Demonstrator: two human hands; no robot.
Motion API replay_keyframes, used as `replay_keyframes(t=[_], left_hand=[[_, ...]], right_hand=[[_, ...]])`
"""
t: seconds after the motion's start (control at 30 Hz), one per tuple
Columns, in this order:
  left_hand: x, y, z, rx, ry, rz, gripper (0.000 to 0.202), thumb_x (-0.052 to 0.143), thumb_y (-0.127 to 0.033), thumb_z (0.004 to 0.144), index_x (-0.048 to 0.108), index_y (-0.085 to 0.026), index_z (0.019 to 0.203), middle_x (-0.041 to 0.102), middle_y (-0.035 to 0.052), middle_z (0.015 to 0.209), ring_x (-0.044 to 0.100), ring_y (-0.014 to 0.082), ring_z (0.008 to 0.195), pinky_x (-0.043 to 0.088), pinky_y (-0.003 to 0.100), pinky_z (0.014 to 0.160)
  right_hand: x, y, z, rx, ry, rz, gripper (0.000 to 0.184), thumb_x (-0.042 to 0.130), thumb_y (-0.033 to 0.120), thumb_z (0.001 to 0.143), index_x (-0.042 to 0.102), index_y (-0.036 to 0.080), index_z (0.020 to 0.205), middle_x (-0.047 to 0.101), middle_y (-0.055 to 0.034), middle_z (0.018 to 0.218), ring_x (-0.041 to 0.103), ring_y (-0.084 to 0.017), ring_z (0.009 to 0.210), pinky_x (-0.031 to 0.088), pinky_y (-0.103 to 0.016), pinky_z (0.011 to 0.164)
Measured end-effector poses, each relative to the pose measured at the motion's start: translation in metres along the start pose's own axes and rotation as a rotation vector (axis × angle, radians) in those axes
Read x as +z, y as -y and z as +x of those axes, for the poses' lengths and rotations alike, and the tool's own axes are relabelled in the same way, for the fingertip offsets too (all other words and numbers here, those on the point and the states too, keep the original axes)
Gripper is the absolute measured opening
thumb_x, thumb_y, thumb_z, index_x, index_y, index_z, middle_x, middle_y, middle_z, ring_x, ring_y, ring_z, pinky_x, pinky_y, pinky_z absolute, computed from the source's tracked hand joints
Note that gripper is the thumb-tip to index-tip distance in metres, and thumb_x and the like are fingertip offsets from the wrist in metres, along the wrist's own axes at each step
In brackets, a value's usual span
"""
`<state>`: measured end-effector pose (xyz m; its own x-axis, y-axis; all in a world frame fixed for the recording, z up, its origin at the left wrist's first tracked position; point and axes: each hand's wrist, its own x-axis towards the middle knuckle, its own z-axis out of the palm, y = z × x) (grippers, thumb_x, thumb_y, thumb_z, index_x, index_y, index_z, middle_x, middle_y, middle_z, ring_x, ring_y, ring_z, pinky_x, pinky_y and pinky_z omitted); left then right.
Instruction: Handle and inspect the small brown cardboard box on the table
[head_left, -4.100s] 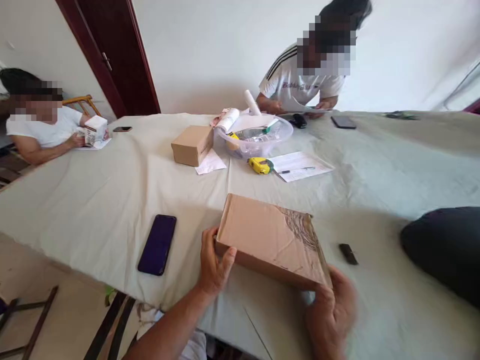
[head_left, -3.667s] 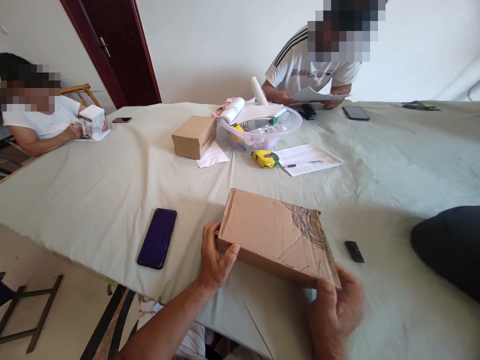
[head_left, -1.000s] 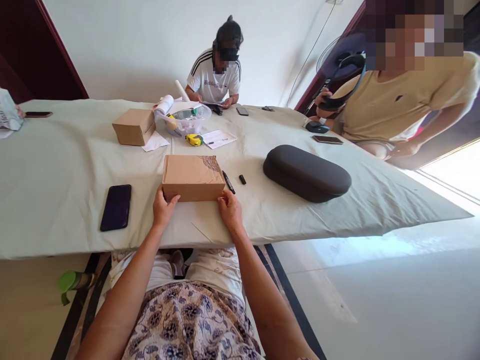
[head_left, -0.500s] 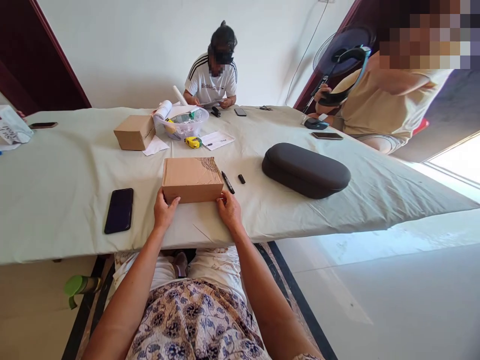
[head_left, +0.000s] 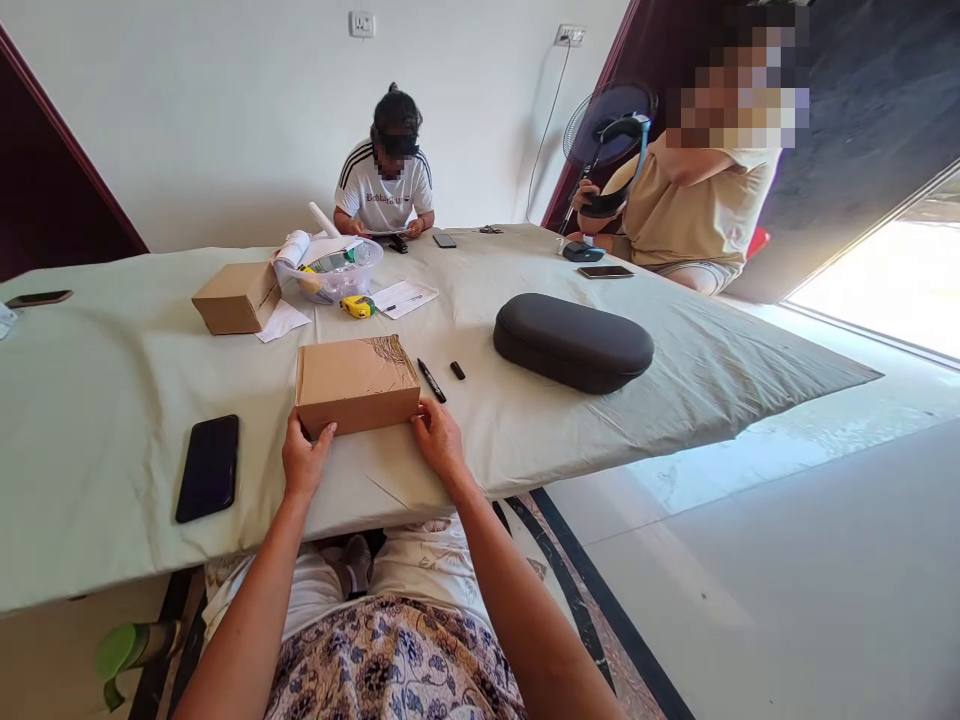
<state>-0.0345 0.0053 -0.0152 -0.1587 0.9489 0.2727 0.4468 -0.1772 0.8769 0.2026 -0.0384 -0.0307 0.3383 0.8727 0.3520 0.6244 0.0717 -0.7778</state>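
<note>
Brown cardboard box (head_left: 357,383) sits flat on the bench (head_left: 112,400), and both sets of fingers are on it. The left hand (head_left: 304,460) curls its fingers (head_left: 328,432) round the near left corner. The right hand (head_left: 437,440) has its fingers (head_left: 420,415) bent tight on the near right corner. No printed label on the box, only dark pen scribble on top, at the far corner beyond the right fingers. Just past those fingers lie a black marker (head_left: 431,380) and a small black cap (head_left: 457,370), then a dark oval case (head_left: 574,342). Left of the left fingers, a black phone (head_left: 208,468) lies flat. Well beyond the fingertips, a clear bowl (head_left: 341,283) holds a plastic bottle and rolled paper. A second cardboard box (head_left: 236,298) stands beside it, with a yellow tape measure (head_left: 357,306) and a printed sheet (head_left: 405,297) nearby, print too small to read.
</note>
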Motion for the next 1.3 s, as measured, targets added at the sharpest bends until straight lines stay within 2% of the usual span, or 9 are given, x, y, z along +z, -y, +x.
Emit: replay_keyframes(t=[0.33, 0.67, 1.03, 1.3], left_hand=[[0.0007, 0.0037, 0.0014, 0.016, -0.008, -0.028, 0.064, 0.073, -0.041, 0.075, 0.053, -0.019, 0.131, 0.068, 0.0128, 0.123, 0.066, 0.0293, 0.112, 0.053, 0.044, 0.097], [0.0, 0.0014, 0.0019, 0.015, -0.006, 0.014, 0.065, 0.073, -0.043, 0.074, 0.053, -0.016, 0.13, 0.067, 0.0156, 0.124, 0.064, 0.0324, 0.115, 0.051, 0.046, 0.099], [0.0006, 0.0033, 0.0039, 0.012, -0.002, -0.067, 0.065, 0.075, -0.041, 0.073, 0.053, -0.019, 0.13, 0.066, 0.0137, 0.125, 0.064, 0.0302, 0.116, 0.05, 0.045, 0.101], [0.0013, 0.006, 0.0053, 0.041, 0.017, -0.056, 0.067, 0.07, -0.044, 0.073, 0.05, -0.016, 0.131, 0.064, 0.0175, 0.127, 0.063, 0.0331, 0.117, 0.048, 0.048, 0.101]], right_hand=[[-0.0025, 0.0036, 0.0011, 0.005, 0.0, -0.01, 0.035, 0.051, 0.017, 0.082, 0.062, 0.02, 0.115, 0.069, -0.0064, 0.1, 0.063, -0.022, 0.088, 0.048, -0.035, 0.082], [-0.0022, 0.0053, 0.0004, 0.006, 0.003, -0.004, 0.035, 0.051, 0.018, 0.082, 0.061, 0.02, 0.116, 0.069, -0.0063, 0.1, 0.063, -0.022, 0.088, 0.049, -0.036, 0.082], [-0.003, 0.0057, 0.0019, -0.005, 0.006, -0.028, 0.037, 0.051, 0.014, 0.081, 0.06, 0.021, 0.116, 0.069, -0.0063, 0.102, 0.062, -0.022, 0.091, 0.049, -0.036, 0.086], [-0.0016, 0.0036, 0.0027, -0.007, 0.003, -0.038, 0.042, 0.046, 0.01, 0.08, 0.06, 0.02, 0.118, 0.069, -0.007, 0.103, 0.062, -0.022, 0.092, 0.048, -0.035, 0.086]])
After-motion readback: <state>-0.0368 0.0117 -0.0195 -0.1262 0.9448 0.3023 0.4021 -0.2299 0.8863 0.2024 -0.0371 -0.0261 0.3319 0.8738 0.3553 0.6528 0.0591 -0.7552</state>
